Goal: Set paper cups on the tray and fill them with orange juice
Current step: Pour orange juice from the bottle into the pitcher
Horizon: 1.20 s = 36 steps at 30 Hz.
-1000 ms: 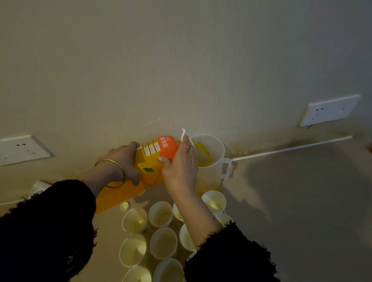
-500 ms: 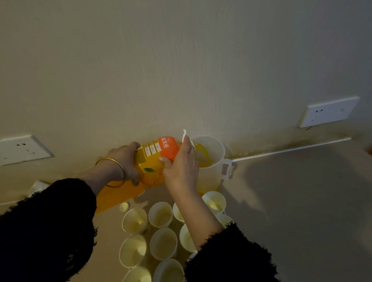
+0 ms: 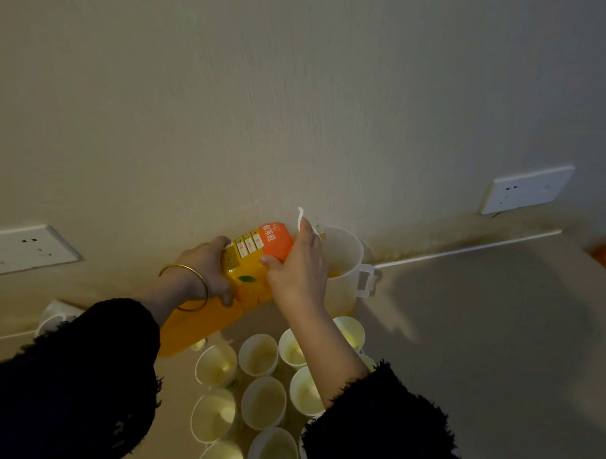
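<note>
The juice carton [image 3: 253, 272] is orange and yellow, with a small green leaf and white writing on its side. It is tipped over, and its top end points into a white jug [image 3: 345, 264] with a handle. A bit of orange juice shows inside the jug. The left hand [image 3: 207, 269], with a gold bangle [image 3: 182, 266] on the wrist, curls round the middle of the carton. The right hand [image 3: 299, 268] grips the top end, right at the jug's rim.

The paper cups [image 3: 262, 400] stand close together near the person, under the right arm. It is too dark to tell what they stand on.

The wall is just behind the jug and the carton. The black sleeves hang close over the cups. The most room is to the right of the jug, where the table [image 3: 466, 328] runs far.
</note>
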Motion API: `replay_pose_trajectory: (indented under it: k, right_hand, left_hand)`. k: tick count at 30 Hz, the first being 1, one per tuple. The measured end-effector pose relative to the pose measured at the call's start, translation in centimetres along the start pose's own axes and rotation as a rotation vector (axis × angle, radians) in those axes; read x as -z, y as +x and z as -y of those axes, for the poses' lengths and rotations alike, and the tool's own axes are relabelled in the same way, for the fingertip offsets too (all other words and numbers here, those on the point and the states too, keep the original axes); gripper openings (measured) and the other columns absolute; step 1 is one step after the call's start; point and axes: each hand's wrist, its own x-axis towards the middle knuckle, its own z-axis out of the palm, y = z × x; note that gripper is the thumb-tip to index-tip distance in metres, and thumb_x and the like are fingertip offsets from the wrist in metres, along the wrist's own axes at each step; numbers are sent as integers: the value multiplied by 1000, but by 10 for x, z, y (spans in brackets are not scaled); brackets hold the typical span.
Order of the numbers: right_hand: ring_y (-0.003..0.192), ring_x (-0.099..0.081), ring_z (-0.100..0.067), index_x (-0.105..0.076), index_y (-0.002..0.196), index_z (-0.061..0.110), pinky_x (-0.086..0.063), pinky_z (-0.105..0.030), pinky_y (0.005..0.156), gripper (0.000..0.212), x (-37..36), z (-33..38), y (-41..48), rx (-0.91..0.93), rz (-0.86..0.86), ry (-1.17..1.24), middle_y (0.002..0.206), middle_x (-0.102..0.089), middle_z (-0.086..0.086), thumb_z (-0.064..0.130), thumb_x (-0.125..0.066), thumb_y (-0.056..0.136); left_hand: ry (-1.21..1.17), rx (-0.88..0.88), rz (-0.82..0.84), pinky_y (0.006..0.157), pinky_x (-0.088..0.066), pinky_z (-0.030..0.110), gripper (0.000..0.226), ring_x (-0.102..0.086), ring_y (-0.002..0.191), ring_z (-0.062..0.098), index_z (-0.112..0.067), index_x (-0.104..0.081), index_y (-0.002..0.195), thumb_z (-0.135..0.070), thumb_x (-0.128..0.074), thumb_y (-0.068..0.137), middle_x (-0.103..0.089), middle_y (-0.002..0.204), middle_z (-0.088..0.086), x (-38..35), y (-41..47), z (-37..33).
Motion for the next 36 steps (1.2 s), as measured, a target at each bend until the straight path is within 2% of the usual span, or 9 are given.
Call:
replay_pose_trajectory:
  k: [9,15,18,20,22,26,30,33,36]
  right_hand:
    - [137,-33,-25,-8,151,23,-30,-39,109,93,-1,3,-2,-7,18,-2,150,-33,-4,34,-70,83]
    - [131,-41,-25,-19,149,22,-37,-42,106,86,12,26,8,55,-40,-41,144,-41,-5,35,-71,82]
    - [122,-50,-24,-38,141,20,-40,-45,102,61,23,51,21,105,-105,-34,131,-54,-5,36,-62,88]
    - [113,-56,-26,-51,130,18,-41,-43,97,41,32,72,30,138,-135,-47,120,-61,-5,34,-53,92]
    - [112,-56,-28,-57,120,18,-40,-38,94,30,43,94,37,168,-152,-59,118,-64,-5,31,-46,96]
    - [107,-59,-28,-66,107,19,-39,-35,91,26,58,135,46,203,-154,-46,112,-67,-5,28,-44,97]
    - [97,-63,-28,-71,96,12,-47,-35,86,24,61,172,56,264,-78,29,98,-70,-5,27,-53,91]
    - [84,-65,-32,-71,96,1,-52,-39,78,24,52,193,66,283,-21,128,82,-70,-11,16,-57,84]
    - [69,-57,-29,-70,87,-5,-52,-41,74,19,43,203,74,294,44,130,61,-55,-6,9,-60,78]
  left_hand:
    - [-23,-2,1,91,-47,39,105,-52,112,31,-20,-31,138,-21,-88,50,-53,126,8,-2,-4,3]
    - [-213,-9,-41,88,-46,37,102,-53,110,32,-19,-33,137,-16,-88,51,-55,122,8,5,-6,8]
    - [-369,-11,-67,84,-48,39,103,-54,105,32,-19,-37,133,-15,-90,44,-56,110,7,15,-8,11]
    - [-470,-9,-85,84,-49,41,109,-55,104,32,-19,-39,130,-21,-86,32,-56,107,6,22,-10,12]
    - [-569,-8,-120,81,-48,39,109,-55,102,31,-19,-40,129,-23,-79,27,-56,107,5,28,-13,15]
    - [-790,-12,-171,78,-45,35,107,-54,99,28,-19,-39,128,-17,-81,31,-56,107,4,33,-20,21]
    - [-988,-34,-192,76,-42,34,101,-51,100,26,-17,-34,131,-1,-87,47,-51,109,3,26,-23,26]
    - [-1097,-28,-203,89,-44,44,96,-49,106,28,-20,-30,132,1,-85,56,-50,115,3,14,-20,30]
    - [-1157,-30,-219,94,-44,47,97,-50,111,29,-20,-29,131,-1,-86,55,-52,118,4,1,-15,31]
